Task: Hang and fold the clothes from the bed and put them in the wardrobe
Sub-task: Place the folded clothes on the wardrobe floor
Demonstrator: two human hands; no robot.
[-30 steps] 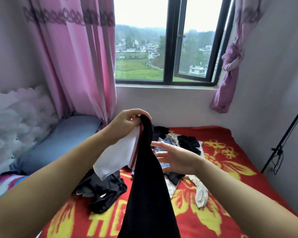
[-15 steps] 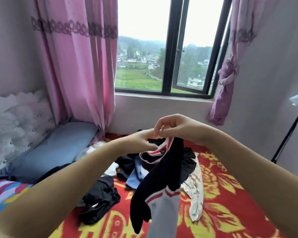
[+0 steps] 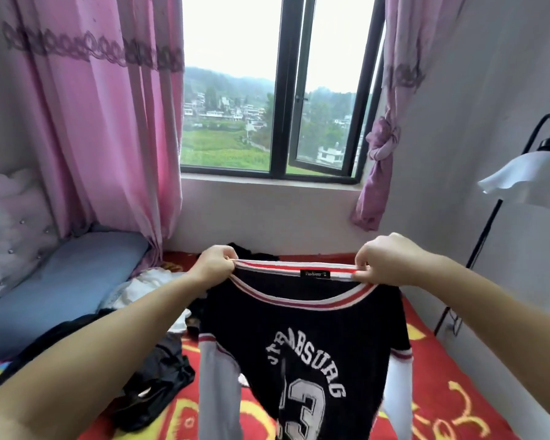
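Left hand [image 3: 215, 265]: fingers pinch the collar's left end.
Right hand [image 3: 383, 260]: fingers pinch its right end.
Jersey [image 3: 302, 354]: black, now spread open and hanging front-on above the bed [image 3: 458, 392]; half a second ago it dangled bunched. Likely ready to hang or fold.
Room: clothes pile [image 3: 159, 373] lower left; lamp [image 3: 527, 182] close right; open air ahead.
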